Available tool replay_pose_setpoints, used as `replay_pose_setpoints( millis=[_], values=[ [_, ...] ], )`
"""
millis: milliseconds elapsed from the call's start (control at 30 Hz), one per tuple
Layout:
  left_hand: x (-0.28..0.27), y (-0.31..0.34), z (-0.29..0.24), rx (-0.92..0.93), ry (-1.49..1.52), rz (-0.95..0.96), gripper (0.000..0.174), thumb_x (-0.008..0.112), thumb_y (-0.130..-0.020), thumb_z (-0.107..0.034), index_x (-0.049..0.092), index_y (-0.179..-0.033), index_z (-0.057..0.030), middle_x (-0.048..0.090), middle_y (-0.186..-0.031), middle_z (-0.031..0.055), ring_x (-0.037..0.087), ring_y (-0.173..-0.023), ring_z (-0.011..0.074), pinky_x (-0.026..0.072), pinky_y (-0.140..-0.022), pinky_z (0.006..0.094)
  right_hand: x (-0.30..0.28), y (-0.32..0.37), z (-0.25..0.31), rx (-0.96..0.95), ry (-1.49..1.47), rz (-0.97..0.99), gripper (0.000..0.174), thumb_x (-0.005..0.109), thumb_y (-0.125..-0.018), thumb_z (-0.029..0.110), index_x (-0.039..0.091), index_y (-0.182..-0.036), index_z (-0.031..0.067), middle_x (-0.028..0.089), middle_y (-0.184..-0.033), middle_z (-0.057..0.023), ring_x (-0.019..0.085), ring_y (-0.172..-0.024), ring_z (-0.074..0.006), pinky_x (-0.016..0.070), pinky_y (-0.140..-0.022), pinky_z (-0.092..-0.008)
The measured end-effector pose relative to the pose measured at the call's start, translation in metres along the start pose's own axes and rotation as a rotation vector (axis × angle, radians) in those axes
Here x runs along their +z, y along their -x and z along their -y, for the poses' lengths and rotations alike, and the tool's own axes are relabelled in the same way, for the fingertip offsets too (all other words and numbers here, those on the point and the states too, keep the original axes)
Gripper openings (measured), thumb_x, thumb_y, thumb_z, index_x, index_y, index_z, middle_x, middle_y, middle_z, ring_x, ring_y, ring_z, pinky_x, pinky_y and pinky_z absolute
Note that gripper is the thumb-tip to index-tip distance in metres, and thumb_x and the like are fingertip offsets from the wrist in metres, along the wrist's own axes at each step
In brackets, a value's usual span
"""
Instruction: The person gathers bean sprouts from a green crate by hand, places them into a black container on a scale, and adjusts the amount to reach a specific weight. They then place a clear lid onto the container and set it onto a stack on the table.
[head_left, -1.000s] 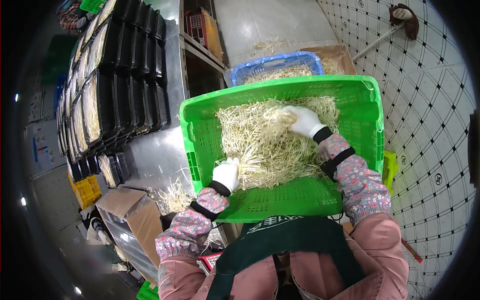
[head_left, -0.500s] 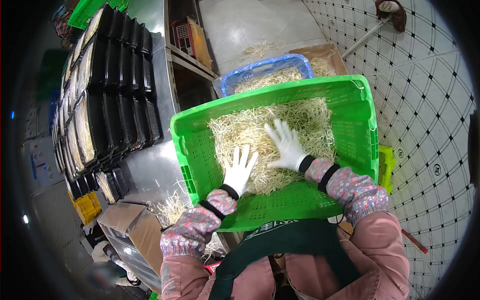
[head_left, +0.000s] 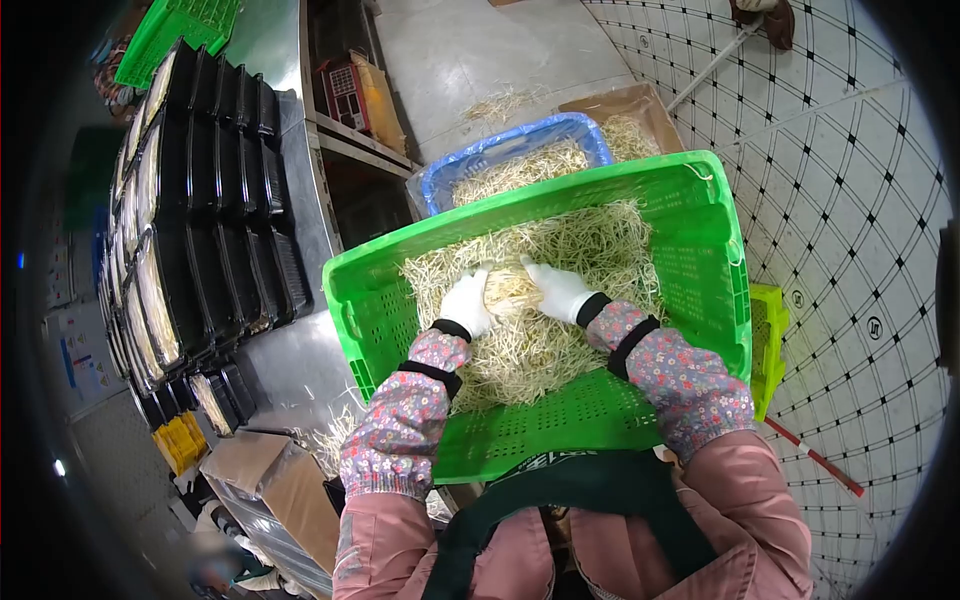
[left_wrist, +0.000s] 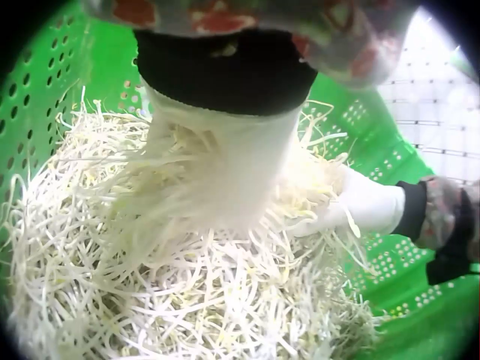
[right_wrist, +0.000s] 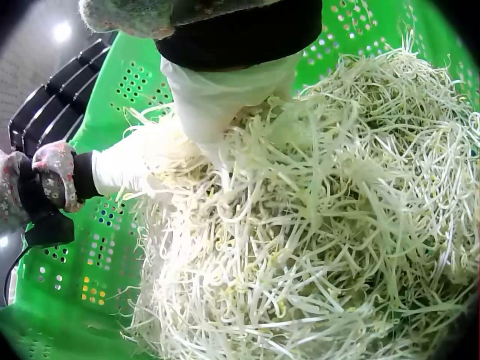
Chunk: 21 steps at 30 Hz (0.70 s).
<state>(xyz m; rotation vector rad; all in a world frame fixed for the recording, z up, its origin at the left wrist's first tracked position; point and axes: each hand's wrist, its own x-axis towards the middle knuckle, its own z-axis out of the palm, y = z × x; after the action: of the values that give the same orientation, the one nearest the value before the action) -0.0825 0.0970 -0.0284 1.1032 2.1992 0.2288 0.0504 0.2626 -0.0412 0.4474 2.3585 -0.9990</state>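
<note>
White-gloved, my left hand (head_left: 465,303) and right hand (head_left: 560,292) face each other over the heap of bean sprouts (head_left: 530,360) inside a green perforated crate (head_left: 690,270). Between them they hold a bunch of sprouts (head_left: 510,290), thumbs toward each other on its top. In the left wrist view, sprouts cover the fingers of the left hand (left_wrist: 240,165). Sprouts likewise hide the fingertips of the right hand (right_wrist: 217,97) in the right wrist view.
A blue basket (head_left: 432,180) of sprouts and a cardboard box (head_left: 640,102) stand beyond the crate. Stacked black trays (head_left: 215,200) of sprouts rise at the left on a metal table (head_left: 290,350). Another person (head_left: 225,565) is at lower left.
The left hand lets go of a bunch and the right hand drops its sprouts; both spread out over the heap, then come together around a bunch in the middle.
</note>
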Motion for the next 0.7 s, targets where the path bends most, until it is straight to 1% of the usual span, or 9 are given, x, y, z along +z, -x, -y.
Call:
replay_pose_setpoints(
  millis=[133, 200, 267, 333, 400, 467, 500, 600, 700],
  values=[
    [-0.008, 0.026, -0.013, -0.014, 0.063, 0.043, 0.066, 0.073, -0.075, -0.048, 0.048, -0.124, -0.0127, 0.056, -0.11, 0.0203, 0.06, -0.098, 0.0376, 0.05, -0.082, 0.0461, -0.006, 0.01, -0.034, -0.177, 0.04, -0.149, 0.048, 0.052, -0.083, 0.008, 0.05, -0.131, 0.0027, 0.06, -0.115, -0.021, 0.061, -0.103, -0.0356, 0.0499, -0.088, -0.0409],
    [-0.013, 0.046, -0.003, 0.011, -0.106, 0.039, 0.061, 0.074, -0.075, -0.041, 0.049, -0.123, -0.0126, 0.056, -0.108, 0.0184, 0.06, -0.096, 0.0376, 0.0502, -0.08, 0.0461, -0.033, 0.017, -0.059, 0.017, -0.108, -0.151, 0.034, 0.057, -0.084, 0.011, 0.061, -0.117, 0.0045, 0.065, -0.106, -0.0198, 0.063, -0.1, -0.0315, 0.0501, -0.088, -0.0393],
    [-0.023, 0.062, 0.0, 0.084, -0.181, 0.07, 0.061, 0.078, -0.068, -0.022, 0.051, -0.123, -0.016, 0.054, -0.108, 0.0123, 0.058, -0.101, 0.0336, 0.051, -0.077, 0.0443, -0.034, 0.009, -0.096, 0.093, -0.575, -0.199, 0.028, 0.064, -0.082, 0.014, 0.064, -0.108, 0.0035, 0.068, -0.099, -0.0162, 0.065, -0.093, -0.0255, 0.0506, -0.085, -0.0363],
    [-0.028, 0.067, -0.008, 0.233, -0.263, 0.092, 0.07, 0.074, -0.066, -0.011, 0.048, -0.131, -0.02, 0.052, -0.121, 0.0103, 0.053, -0.111, 0.0311, 0.049, -0.082, 0.0467, -0.072, 0.026, -0.062, 0.104, -0.541, -0.215, 0.02, 0.069, -0.082, 0.012, 0.065, -0.098, 0.0002, 0.069, -0.091, -0.0075, 0.064, -0.085, -0.0183, 0.0516, -0.078, -0.0324],
    [-0.021, 0.061, -0.025, 0.334, -0.286, 0.005, 0.076, 0.071, -0.066, -0.007, 0.044, -0.136, -0.0224, 0.049, -0.128, 0.0098, 0.05, -0.116, 0.031, 0.0456, -0.087, 0.0509, -0.073, 0.015, -0.033, 0.001, -0.783, 0.043, 0.049, 0.073, -0.079, 0.025, 0.06, -0.117, -0.0023, 0.067, -0.111, -0.0164, 0.063, -0.1, -0.0242, 0.0491, -0.089, -0.0342],
    [-0.008, 0.05, -0.04, 0.397, -0.407, -0.049, 0.091, 0.065, -0.067, 0.001, 0.032, -0.147, -0.0279, 0.034, -0.149, 0.0093, 0.037, -0.134, 0.0345, 0.0283, -0.102, 0.0667, -0.047, -0.012, -0.012, 0.086, -0.354, 0.033, 0.094, 0.071, -0.075, 0.049, 0.034, -0.142, -0.0064, 0.048, -0.136, -0.0278, 0.05, -0.124, -0.0343, 0.0391, -0.105, -0.037],
    [0.0, 0.049, -0.04, 0.349, -0.462, -0.083, 0.092, 0.064, -0.067, 0.001, 0.031, -0.147, -0.0287, 0.029, -0.152, 0.01, 0.031, -0.137, 0.037, 0.0237, -0.102, 0.0697, -0.045, -0.024, -0.012, 0.125, -0.285, 0.182, 0.117, 0.066, -0.072, 0.064, 0.011, -0.148, -0.0066, 0.026, -0.15, -0.0295, 0.031, -0.139, -0.035, 0.0284, -0.113, -0.0351],
    [0.001, 0.068, -0.039, 0.152, -0.411, -0.101, 0.1, 0.077, -0.064, -0.013, 0.027, -0.149, -0.0298, 0.015, -0.157, 0.015, 0.014, -0.142, 0.0462, 0.0168, -0.104, 0.0729, -0.04, -0.035, -0.034, 0.131, -0.229, 0.017, 0.11, 0.064, -0.075, 0.064, 0.018, -0.148, -0.0048, 0.026, -0.151, -0.0263, 0.03, -0.14, -0.0344, 0.0278, -0.113, -0.0353],
    [0.007, 0.097, -0.027, -0.025, 0.01, -0.285, 0.099, 0.078, -0.066, -0.016, 0.026, -0.15, -0.0138, 0.017, -0.154, 0.0234, 0.015, -0.14, 0.0472, 0.0174, -0.112, 0.0595, -0.062, -0.045, -0.038, 0.218, -0.251, -0.025, 0.094, 0.061, -0.079, 0.062, 0.037, -0.141, -0.005, 0.033, -0.149, -0.0243, 0.034, -0.138, -0.0337, 0.0303, -0.112, -0.0367]
  ],
)
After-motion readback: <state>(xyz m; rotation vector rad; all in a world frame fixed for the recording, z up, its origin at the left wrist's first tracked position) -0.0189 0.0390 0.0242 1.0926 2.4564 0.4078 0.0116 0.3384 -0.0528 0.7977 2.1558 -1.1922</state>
